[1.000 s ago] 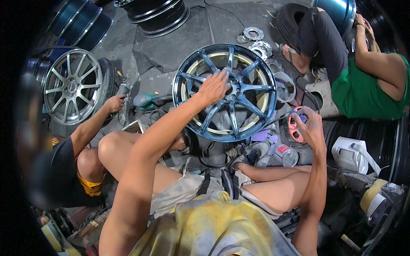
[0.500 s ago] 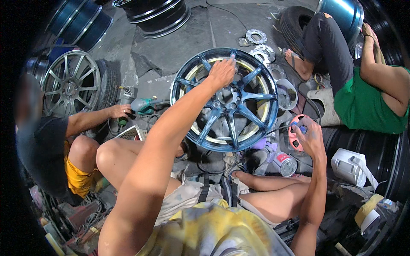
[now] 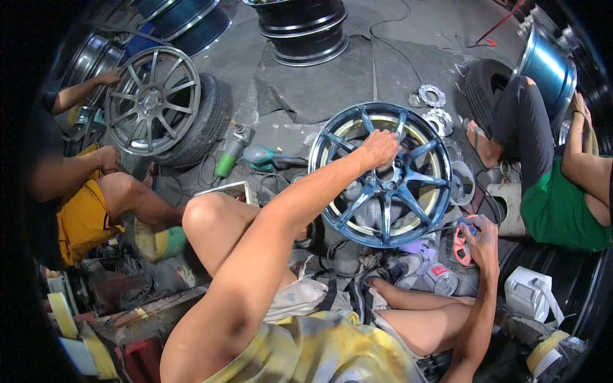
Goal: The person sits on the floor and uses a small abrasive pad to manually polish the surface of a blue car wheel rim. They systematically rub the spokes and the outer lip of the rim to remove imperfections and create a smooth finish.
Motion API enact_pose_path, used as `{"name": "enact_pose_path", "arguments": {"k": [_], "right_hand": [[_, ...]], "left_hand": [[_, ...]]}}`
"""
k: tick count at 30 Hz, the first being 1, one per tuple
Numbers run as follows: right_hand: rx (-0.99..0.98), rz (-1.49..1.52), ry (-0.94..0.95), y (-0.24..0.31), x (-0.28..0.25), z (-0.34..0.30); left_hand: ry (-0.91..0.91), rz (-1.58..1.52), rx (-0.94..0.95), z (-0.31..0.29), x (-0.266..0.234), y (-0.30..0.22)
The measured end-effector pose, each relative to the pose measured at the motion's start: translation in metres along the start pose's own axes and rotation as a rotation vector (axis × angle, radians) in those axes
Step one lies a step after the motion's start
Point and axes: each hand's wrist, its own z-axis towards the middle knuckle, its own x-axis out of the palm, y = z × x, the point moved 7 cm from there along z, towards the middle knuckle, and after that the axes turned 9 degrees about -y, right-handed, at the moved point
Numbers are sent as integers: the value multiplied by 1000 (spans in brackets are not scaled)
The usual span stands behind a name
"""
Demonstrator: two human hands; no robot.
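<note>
In front of me a glossy dark blue multi-spoke wheel rim (image 3: 386, 217) lies face up, its inner barrel edge pale yellow. My left hand (image 3: 382, 148) reaches over it, closed at the spokes near the hub; its fingers hide whatever is in them. To the right of the rim, my right hand (image 3: 482, 241) is closed on a small blue object (image 3: 471, 221), mostly covered by the fingers. A thin dark hose runs from beside this hand toward the rim. Just behind the blue object lies a pink, holed disc-like piece (image 3: 458, 247).
A grey wheel (image 3: 152, 102) leans on a tyre at left, where a co-worker sits. Between us lie a green grinder (image 3: 230, 153) and a teal sander (image 3: 260, 157). Another person in green sits at right by a blue rim (image 3: 546, 70). A tin can (image 3: 442, 279) stands near my leg.
My view has shifted, so the scene sits farther right and lower. My left hand has moved from the rim's far edge toward the hub. The left co-worker's hand has left the floor tools.
</note>
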Motion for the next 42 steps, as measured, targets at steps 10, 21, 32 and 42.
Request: {"name": "enact_pose_path", "arguments": {"k": [10,21,32,42], "right_hand": [[-222,-32,29,26,45,-6],[-266,116,-214,76,167,104],[-320,-8,-401,80,220,154],[-368,-29,-503,71,228,179]], "left_hand": [[-237,24,-215,-82,-30,58],[143,33,-323,-51,-10,88],[193,16,-417,-54,-15,89],[160,-23,-425,-51,-9,92]]}}
